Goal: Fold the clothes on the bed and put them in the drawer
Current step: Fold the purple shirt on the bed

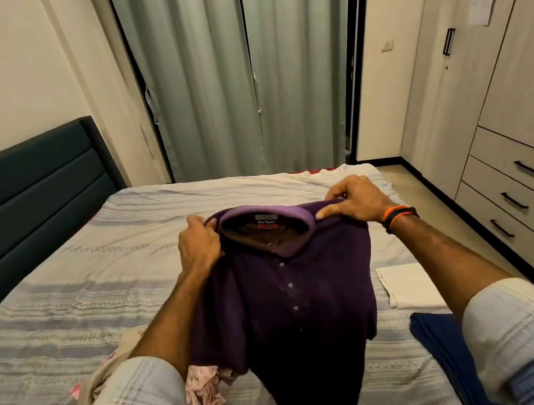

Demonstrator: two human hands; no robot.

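Observation:
A dark purple buttoned shirt (291,302) with a lighter purple collar hangs in the air over the bed (81,292), its front towards me. My left hand (199,243) grips its left shoulder beside the collar. My right hand (352,200) pinches its right shoulder. Below the shirt lie a crumpled pink garment (205,399) and a beige one (110,368). On the bed at the right lie a folded white cloth (406,285) and a folded dark blue garment (450,348). The wardrobe's drawers (517,196) at the right are closed.
A dark teal headboard (21,190) stands at the left. Pale green curtains (248,66) hang behind the bed. A narrow strip of floor (431,198) runs between the bed and the wardrobe (485,48).

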